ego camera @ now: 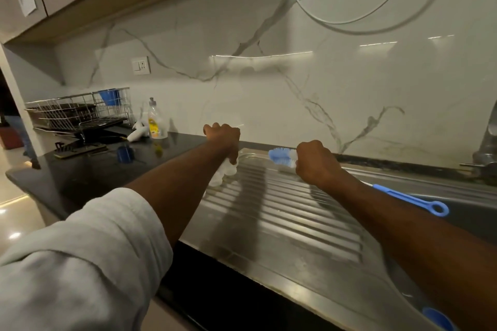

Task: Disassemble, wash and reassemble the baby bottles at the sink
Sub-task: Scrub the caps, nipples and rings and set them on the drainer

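Observation:
My left hand (222, 136) is curled round a clear baby bottle (222, 172), which sticks out below the wrist over the left edge of the steel drainboard (271, 212); my forearm hides most of it. My right hand (315, 164) grips a blue bottle brush. Its blue and white bristle head (281, 157) points left toward the bottle, and the blue handle (412, 200) with its ring end trails right over the sink rim. A round blue bottle part (125, 154) lies on the black counter (88, 183).
A wire dish rack (80, 113) stands at the back left, with a dish soap bottle (156, 122) and a white object (138, 132) beside it. The tap (488, 145) is at the far right above the sink basin (473, 212). Another blue piece (438, 318) shows at the bottom right.

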Available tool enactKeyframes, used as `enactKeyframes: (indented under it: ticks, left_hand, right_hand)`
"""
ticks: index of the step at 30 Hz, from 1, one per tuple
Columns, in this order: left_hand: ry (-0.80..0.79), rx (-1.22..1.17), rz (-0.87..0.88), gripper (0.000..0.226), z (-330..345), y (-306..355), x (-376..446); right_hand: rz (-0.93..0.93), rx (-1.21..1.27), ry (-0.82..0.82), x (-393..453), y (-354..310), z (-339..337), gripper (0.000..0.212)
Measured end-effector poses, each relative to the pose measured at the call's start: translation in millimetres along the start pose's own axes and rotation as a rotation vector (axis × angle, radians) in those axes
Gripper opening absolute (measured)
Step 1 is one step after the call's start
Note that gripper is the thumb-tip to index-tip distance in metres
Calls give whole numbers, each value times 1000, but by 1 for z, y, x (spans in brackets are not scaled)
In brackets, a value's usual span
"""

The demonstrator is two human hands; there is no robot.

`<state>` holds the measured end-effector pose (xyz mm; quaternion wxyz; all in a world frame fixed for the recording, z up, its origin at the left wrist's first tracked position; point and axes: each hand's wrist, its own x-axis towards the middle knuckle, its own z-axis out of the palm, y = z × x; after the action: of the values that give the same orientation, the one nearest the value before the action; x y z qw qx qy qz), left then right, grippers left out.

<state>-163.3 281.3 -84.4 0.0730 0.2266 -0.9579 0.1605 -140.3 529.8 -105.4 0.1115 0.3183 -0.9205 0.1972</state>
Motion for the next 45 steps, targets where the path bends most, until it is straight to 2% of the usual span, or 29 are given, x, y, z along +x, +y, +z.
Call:
enactKeyframes:
  ticks: [3,9,13,22,25,29,32,34,37,40,45]
  left_hand:
    - [70,-7,33,74,-5,-3,-4]
    - [296,-67,158,68,-28,20,-34]
    - [307,-171,262,65,-45,77,-73]
    - [316,-310,533,50,-71,237,-159]
    - [266,-349,682,38,-64,297,-186]
    - [95,-278,798,28,-36,366,-202]
    - [-58,-216,857,32,-17,412,-195]
    - [-103,-222,899,35,-8,433,-194]
    - [-130,-210,941,31,6,450,-189]
    - [-157,-264,940,25,22,454,-176]
    - [-118,-435,897,27,23,461,-175]
  right_hand:
    - [32,-7,11,-4,1,-6,19]
    - [55,-155,47,-23,15,-34,32]
    - [112,-238,62,-57,48,-72,22]
    - [259,-227,50,-182,143,-142,26]
    - [371,-164,4,-210,194,-130,21]
    - [538,-121,-95,-234,255,-97,36]
    - [567,-47,-203,-249,290,-91,39]
    - [584,51,-163,-248,310,-91,30]
    - [596,70,-105,-240,323,-91,26]
    - [580,-25,-58,-230,335,-85,27]
    - [694,-137,-5,-239,321,-92,30]
